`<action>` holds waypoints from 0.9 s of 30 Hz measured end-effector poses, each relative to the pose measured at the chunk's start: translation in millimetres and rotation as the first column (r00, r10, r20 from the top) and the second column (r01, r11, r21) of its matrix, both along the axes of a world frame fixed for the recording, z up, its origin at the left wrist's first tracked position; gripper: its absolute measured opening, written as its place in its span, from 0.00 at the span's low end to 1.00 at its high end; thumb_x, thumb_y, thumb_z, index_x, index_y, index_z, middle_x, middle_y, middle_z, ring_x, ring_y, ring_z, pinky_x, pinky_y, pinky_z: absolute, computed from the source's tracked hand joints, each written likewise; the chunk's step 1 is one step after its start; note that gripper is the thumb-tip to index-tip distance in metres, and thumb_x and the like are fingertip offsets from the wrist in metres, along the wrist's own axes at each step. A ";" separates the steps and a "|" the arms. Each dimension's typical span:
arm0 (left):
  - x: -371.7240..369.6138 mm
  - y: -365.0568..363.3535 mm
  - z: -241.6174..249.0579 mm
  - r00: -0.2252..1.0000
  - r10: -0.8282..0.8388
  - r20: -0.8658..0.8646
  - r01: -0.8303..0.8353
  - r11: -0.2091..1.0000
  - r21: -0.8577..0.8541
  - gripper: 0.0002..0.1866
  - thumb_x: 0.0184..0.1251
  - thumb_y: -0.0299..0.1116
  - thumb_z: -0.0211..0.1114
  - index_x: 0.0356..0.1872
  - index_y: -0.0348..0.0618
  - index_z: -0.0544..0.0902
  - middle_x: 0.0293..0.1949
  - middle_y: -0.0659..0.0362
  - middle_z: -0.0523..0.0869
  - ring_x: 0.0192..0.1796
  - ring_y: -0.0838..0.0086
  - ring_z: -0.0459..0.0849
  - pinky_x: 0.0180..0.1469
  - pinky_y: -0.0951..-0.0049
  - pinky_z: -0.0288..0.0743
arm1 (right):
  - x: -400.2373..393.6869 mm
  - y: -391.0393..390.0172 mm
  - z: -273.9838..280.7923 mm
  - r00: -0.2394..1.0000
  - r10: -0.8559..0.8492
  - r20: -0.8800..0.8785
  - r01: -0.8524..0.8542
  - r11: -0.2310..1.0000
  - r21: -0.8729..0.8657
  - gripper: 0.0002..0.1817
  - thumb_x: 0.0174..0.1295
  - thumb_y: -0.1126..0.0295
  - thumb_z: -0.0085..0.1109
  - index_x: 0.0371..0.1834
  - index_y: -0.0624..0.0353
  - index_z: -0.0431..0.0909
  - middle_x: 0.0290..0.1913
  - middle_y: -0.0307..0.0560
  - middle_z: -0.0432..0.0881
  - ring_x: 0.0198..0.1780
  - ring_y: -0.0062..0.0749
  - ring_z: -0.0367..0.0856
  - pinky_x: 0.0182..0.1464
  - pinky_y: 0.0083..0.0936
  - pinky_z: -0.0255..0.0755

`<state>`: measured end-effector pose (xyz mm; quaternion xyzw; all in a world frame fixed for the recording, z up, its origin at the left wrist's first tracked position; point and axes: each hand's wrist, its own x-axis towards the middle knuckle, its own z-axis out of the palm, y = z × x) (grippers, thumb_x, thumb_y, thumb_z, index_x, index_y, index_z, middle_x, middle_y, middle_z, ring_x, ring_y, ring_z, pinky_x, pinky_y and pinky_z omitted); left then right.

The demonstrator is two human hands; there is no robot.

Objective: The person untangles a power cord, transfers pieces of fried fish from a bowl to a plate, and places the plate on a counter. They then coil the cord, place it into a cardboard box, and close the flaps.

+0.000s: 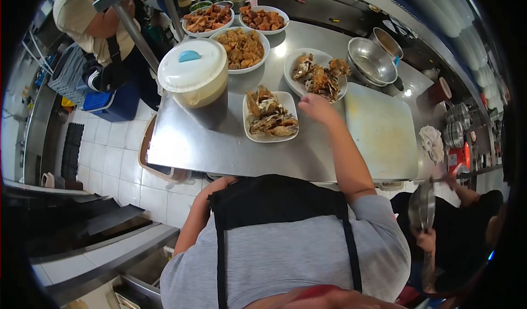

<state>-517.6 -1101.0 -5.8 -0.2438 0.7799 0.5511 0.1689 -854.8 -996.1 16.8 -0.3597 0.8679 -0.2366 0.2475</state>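
My right hand [317,109] is at the near edge of a round white plate [292,62] of fried fish pieces [321,81]. Its fingers are bent together, and what they hold, if anything, is hidden. Just left of it lies a square white dish [269,138] with more fried fish [272,123]. My left hand [222,183] rests low by the table's front edge, against my apron, its fingers mostly hidden. Left of the square dish stands a tall container with a white lid [193,67] and a blue knob.
Bowls of cooked food [240,48] stand at the back of the steel table [186,149]. Right are a cutting board [381,127], metal bowls [372,59] and a crumpled cloth [432,143]. One person stands at the left; another at the lower right holds a metal pan [421,207].
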 end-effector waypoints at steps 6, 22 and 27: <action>10.4 -20.7 -16.2 0.999 -0.017 -0.029 0.020 0.992 0.126 0.15 0.52 0.31 0.57 0.41 0.35 0.76 0.38 0.56 0.81 0.42 0.75 0.76 0.46 0.76 0.67 | 43.2 43.0 -11.7 0.682 -0.260 0.684 0.339 0.940 0.019 0.34 0.52 0.62 0.53 0.60 0.55 0.49 0.26 0.46 0.73 0.19 0.26 0.73 0.20 0.20 0.69; 19.5 -85.2 -61.4 0.915 -0.400 0.051 0.376 0.892 0.249 0.14 0.53 0.29 0.56 0.41 0.34 0.74 0.34 0.56 0.80 0.39 0.76 0.75 0.43 0.77 0.67 | 123.1 2.3 -40.7 0.296 -0.278 0.914 0.743 0.668 -0.038 0.23 0.51 0.72 0.43 0.53 0.46 0.53 0.29 0.49 0.74 0.23 0.30 0.76 0.22 0.24 0.72; 20.2 -87.8 -63.4 0.909 -0.415 0.032 0.396 0.885 0.245 0.14 0.53 0.29 0.56 0.42 0.34 0.74 0.34 0.56 0.80 0.39 0.76 0.75 0.43 0.77 0.67 | 120.0 0.1 -43.4 0.297 -0.306 0.904 0.754 0.656 -0.026 0.23 0.51 0.74 0.41 0.51 0.49 0.51 0.30 0.49 0.73 0.24 0.33 0.77 0.23 0.27 0.73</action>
